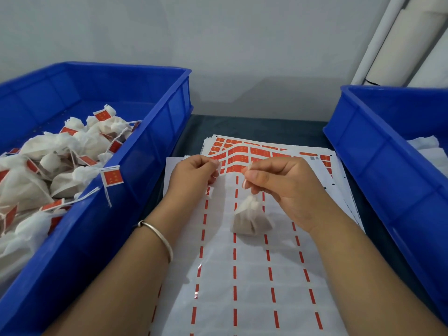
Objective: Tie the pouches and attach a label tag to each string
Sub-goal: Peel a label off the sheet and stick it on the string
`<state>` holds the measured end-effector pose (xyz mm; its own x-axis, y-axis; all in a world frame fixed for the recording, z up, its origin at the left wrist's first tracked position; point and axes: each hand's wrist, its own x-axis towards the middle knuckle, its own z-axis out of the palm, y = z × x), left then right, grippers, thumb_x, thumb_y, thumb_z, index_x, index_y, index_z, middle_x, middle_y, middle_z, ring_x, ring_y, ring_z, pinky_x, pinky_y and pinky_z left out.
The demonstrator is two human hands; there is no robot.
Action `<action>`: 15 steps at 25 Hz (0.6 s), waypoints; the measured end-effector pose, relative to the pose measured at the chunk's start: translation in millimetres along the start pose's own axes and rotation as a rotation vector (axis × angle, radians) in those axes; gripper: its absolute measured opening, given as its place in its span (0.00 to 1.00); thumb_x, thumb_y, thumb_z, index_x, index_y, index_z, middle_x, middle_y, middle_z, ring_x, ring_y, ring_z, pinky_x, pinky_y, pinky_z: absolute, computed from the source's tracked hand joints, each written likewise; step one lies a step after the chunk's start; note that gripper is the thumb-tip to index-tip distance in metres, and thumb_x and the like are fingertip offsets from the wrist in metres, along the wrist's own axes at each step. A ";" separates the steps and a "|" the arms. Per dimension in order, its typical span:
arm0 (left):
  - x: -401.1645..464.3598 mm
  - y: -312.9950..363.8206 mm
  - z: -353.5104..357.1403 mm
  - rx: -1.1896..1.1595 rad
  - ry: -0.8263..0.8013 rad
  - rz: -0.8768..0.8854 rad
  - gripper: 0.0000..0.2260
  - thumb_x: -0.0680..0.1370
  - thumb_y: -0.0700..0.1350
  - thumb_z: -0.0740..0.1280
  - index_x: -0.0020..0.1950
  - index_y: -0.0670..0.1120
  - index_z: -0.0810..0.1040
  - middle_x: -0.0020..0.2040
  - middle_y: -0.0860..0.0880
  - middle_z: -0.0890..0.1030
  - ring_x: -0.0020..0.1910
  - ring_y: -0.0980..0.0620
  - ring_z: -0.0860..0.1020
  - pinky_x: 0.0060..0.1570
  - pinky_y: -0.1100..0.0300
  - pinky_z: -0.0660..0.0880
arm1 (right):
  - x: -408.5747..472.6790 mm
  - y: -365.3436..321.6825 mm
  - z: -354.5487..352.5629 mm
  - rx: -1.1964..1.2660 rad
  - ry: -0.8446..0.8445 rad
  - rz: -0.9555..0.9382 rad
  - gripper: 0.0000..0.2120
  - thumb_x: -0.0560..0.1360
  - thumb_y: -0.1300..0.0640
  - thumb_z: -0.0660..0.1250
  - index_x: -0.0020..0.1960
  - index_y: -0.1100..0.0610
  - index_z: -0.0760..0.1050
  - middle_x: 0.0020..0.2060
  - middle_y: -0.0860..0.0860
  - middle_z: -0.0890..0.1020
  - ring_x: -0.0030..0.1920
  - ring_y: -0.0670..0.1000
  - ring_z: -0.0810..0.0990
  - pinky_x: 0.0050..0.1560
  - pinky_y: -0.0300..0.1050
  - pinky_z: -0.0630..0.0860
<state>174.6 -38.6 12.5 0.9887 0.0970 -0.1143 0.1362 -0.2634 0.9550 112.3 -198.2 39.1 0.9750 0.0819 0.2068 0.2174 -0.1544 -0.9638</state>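
- Head view, the one view you have: the pouch hangs just above the peeled label sheet, and it serves as the landmark for everything else here.
- Your right hand, above and to the right of the pouch, pinches the string between thumb and fingertips, the other fingers loosely curled. The pouch's whole weight seems to ride on that pinch; if it loosens, the pouch drops onto the sheet and the neck may slacken.
- Your left hand, above and to the left of the pouch, has its fingers curled at the edge of the red label stickers. It looks to be pinching a sticker, but that is too small to tell for certain.
- If a sticker is coming off, a fast pull may tear it or curl it onto your finger.
- The string's free end is short and thin; fold the tag off-centre and the glue faces may miss the string, so the tag slides off.
- Left of the pouch, the blue bin holds finished tagged pouches; one tag dangles over its rim and your left forearm could snag it.
- Right of the pouch stands a second blue bin.
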 end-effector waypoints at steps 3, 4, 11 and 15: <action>-4.4 5.3 0.5 0.008 -0.003 0.041 0.08 0.78 0.49 0.64 0.39 0.52 0.78 0.33 0.52 0.79 0.29 0.56 0.75 0.28 0.69 0.71 | 0.9 0.7 -0.1 -0.048 0.016 -0.028 0.06 0.72 0.56 0.69 0.39 0.46 0.81 0.33 0.41 0.84 0.37 0.44 0.83 0.38 0.31 0.77; -5.1 5.6 1.1 0.047 0.016 0.070 0.08 0.78 0.49 0.63 0.40 0.52 0.77 0.34 0.52 0.79 0.30 0.56 0.75 0.30 0.68 0.71 | 1.0 0.7 -0.7 -0.046 0.024 -0.026 0.06 0.73 0.57 0.69 0.40 0.47 0.80 0.33 0.41 0.84 0.36 0.44 0.83 0.38 0.31 0.77; -7.3 8.8 5.8 0.018 0.105 0.094 0.08 0.81 0.48 0.59 0.42 0.54 0.72 0.35 0.54 0.79 0.33 0.55 0.79 0.33 0.67 0.74 | 2.2 0.7 -0.5 -0.035 0.051 -0.007 0.06 0.73 0.56 0.68 0.41 0.47 0.80 0.34 0.42 0.84 0.37 0.46 0.83 0.40 0.36 0.80; -18.6 18.9 11.9 -0.248 -0.143 -0.056 0.07 0.80 0.45 0.60 0.46 0.50 0.76 0.30 0.55 0.81 0.32 0.56 0.81 0.38 0.63 0.78 | 2.9 -1.7 -3.1 -0.090 0.089 -0.060 0.08 0.72 0.57 0.70 0.39 0.44 0.79 0.33 0.37 0.82 0.39 0.41 0.82 0.39 0.27 0.75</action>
<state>159.6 -56.9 29.5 0.9812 -0.0364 -0.1894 0.1889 -0.0167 0.9819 114.9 -200.7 41.9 0.9595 0.0064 0.2816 0.2748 -0.2395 -0.9312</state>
